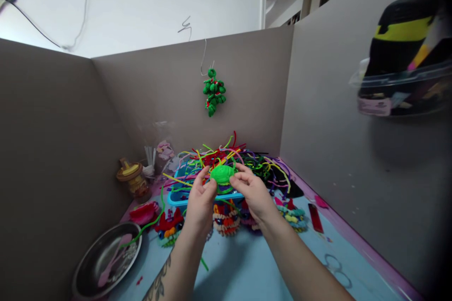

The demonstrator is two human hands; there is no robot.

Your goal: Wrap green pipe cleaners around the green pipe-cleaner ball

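Between my two hands, above the table, is a bright green rounded piece (222, 175) that looks made of fuzzy pipe cleaner. My left hand (202, 193) pinches its left side with thumb and fingers. On the opposite side, my right hand (249, 188) grips the edge the same way. Yellow and purple bits show just under the green piece. Behind it, a blue basket (176, 200) is heaped with pipe cleaners (257, 167) in many colours. Below my hands sit several beaded-looking pipe cleaner figures, among them an orange and cream one (226, 218).
A metal bowl (84, 263) with a pink tool stands at the left, near a brown-lidded cup (132, 176). Green pipe cleaner ornaments (214, 91) hang on the grey back partition. Scissors (337, 270) and a red strip (315, 217) lie at the right. A clear wall holder (399, 99) hangs there.
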